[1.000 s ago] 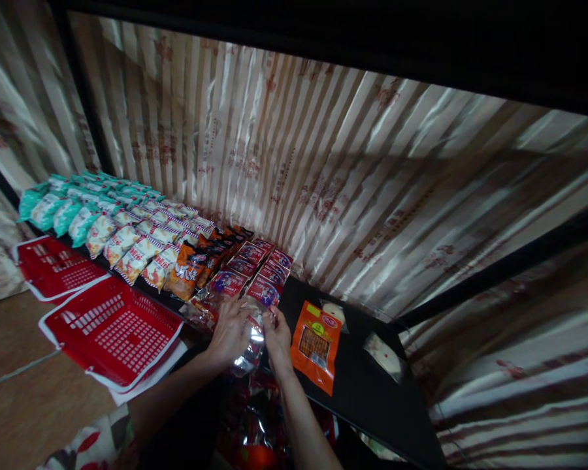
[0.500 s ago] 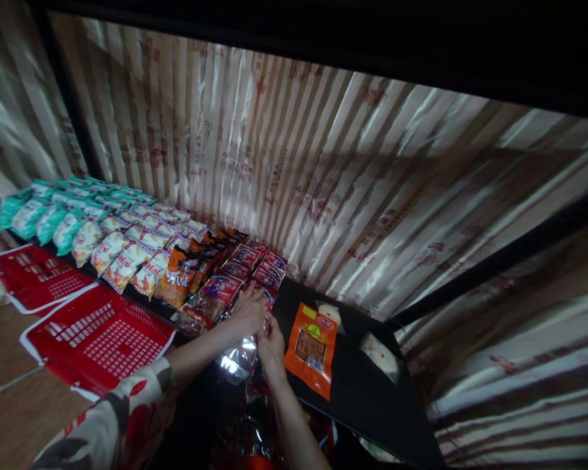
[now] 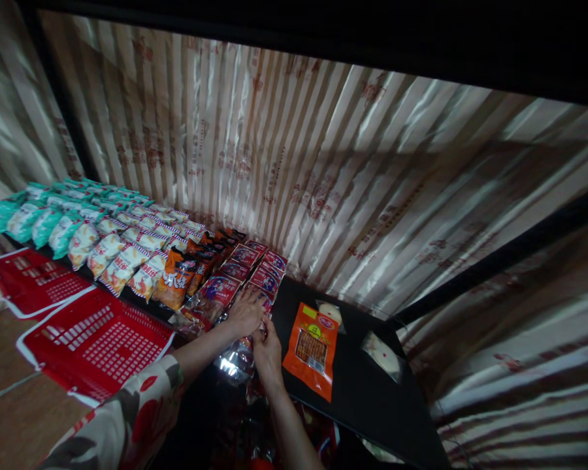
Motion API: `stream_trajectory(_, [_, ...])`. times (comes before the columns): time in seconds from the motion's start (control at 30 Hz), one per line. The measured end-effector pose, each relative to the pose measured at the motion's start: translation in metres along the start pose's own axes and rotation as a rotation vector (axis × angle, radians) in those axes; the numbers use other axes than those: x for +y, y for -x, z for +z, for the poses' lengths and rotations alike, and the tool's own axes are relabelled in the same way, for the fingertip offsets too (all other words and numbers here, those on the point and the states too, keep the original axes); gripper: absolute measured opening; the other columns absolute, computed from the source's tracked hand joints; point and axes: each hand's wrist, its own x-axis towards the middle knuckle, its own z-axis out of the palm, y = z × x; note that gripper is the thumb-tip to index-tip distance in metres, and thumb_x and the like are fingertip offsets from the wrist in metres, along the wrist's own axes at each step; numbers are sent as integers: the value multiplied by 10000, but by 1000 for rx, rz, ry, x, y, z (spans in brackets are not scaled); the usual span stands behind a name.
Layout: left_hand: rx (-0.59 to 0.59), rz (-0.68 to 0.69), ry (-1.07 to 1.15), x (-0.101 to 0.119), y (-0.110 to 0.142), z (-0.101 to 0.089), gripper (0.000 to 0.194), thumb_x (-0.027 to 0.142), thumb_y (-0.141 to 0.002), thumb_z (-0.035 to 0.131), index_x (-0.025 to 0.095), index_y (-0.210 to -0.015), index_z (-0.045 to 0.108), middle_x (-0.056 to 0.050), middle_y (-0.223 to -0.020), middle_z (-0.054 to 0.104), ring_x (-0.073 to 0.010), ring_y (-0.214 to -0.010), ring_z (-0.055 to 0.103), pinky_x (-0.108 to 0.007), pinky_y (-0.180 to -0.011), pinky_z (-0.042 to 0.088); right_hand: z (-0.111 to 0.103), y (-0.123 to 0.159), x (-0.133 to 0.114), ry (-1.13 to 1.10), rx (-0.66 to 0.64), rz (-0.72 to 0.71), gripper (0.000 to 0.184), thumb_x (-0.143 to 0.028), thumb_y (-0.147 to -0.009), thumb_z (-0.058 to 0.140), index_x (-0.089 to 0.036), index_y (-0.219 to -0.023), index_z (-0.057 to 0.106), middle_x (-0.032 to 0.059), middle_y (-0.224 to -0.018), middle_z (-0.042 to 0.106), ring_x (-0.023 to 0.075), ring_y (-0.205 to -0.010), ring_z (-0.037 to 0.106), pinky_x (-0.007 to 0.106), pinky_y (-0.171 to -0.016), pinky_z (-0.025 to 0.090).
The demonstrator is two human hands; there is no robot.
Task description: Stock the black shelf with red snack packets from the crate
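Observation:
Two columns of red snack packets (image 3: 267,277) lie on the black shelf, their lower ends clear and shiny. My left hand (image 3: 246,312) rests flat on the near packet of the right column, fingers stretched out and palm down. Right beside it, my right hand (image 3: 268,352) has its fingers bent against the right edge of that same packet, seemingly pinching it. The fingertips are partly hidden. A silvery packet end (image 3: 238,359) shows beneath my wrists. To the right lies a large orange snack bag (image 3: 311,350) with a window.
Orange-black bags (image 3: 175,277), white bags (image 3: 123,266) and teal bags (image 3: 24,220) stand in rows leftward. Red baskets (image 3: 102,339) sit below the shelf's front. Two clear-wrapped pale round items (image 3: 383,356) lie at right. Behind hangs a striped curtain (image 3: 294,150); a dark beam crosses above.
Both hands have shifted slightly left and stay on the near red packet. My left hand's fingers lie a little flatter. The view has moved slightly.

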Motion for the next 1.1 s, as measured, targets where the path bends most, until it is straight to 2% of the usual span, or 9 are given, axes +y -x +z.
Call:
stream_trajectory(0.13, [27, -2, -36, 1, 3, -1, 359, 258, -890, 388, 209, -1221, 519, -72, -1312, 499, -243, -1267, 361, -439, -1042, 259, -3, 3, -1, 182, 25, -62, 424, -299, -773, 417, -125, -1120, 589, 133, -1065, 617, 235, -1006, 571, 329, -897, 413])
stream_trajectory(0.23, [53, -8, -50, 4, 6, 1, 363, 251, -893, 374, 194, -1223, 513, -84, -1309, 500, -237, -1251, 383, -444, -1050, 241, -6, 5, -1, 292, 28, -84, 419, -263, -769, 392, -140, -1108, 604, 131, -1032, 601, 241, -960, 572, 336, -859, 429])
stream_trajectory(0.33, [68, -18, -45, 6, 8, 4, 372, 246, -888, 377, 180, -1233, 501, -97, -1321, 485, -248, -1254, 379, -465, -1057, 221, -9, 4, 1, 362, 86, -105, 415, -258, -787, 352, -145, -1083, 621, 135, -1035, 570, 247, -989, 539, 360, -885, 415])
stream_trajectory(0.47, [52, -22, -62, 7, 10, 5, 389, 270, -894, 370, 172, -1254, 480, -104, -1337, 467, -248, -1269, 359, -467, -1066, 202, -10, -8, 5, 355, 140, -202, 415, -290, -824, 324, -150, -1087, 614, 128, -1200, 515, 237, -1138, 447, 389, -985, 339])
stream_trajectory(0.57, [25, -13, -83, 5, 12, 5, 415, 282, -898, 355, 174, -1289, 445, -105, -1366, 432, -241, -1280, 344, -453, -1070, 200, -9, -22, 4, 359, 84, -259, 477, -388, -871, 284, -150, -1166, 574, 112, -1337, 441, 235, -1255, 341, 417, -1035, 275])
stream_trajectory(0.7, [-2, 11, -107, 5, 12, 7, 474, 312, -889, 363, 159, -1337, 391, -119, -1392, 390, -263, -1304, 299, -461, -1074, 180, -6, -40, -5, 432, -36, -323, 532, -431, -900, 226, -153, -1261, 501, 90, -1378, 416, 218, -1348, 184, 420, -1063, 224])
stream_trajectory(0.9, [-8, -1, -107, 5, 12, 8, 494, 337, -878, 391, 180, -1346, 381, -104, -1374, 422, -273, -1306, 289, -469, -1070, 178, -2, -57, -12, 532, -212, -299, 505, -457, -912, 205, -251, -1301, 452, 40, -1405, 389, 218, -1364, 138, 440, -1066, 189])
stream_trajectory(1.1, [-52, -53, -75, 3, 12, 12, 528, 385, -875, 388, 173, -1357, 366, -114, -1395, 387, -301, -1313, 267, -494, -1063, 177, 4, -64, -5, 534, -239, -235, 492, -494, -900, 221, -315, -1312, 424, 13, -1442, 324, 256, -1363, 121, 473, -1059, 174])
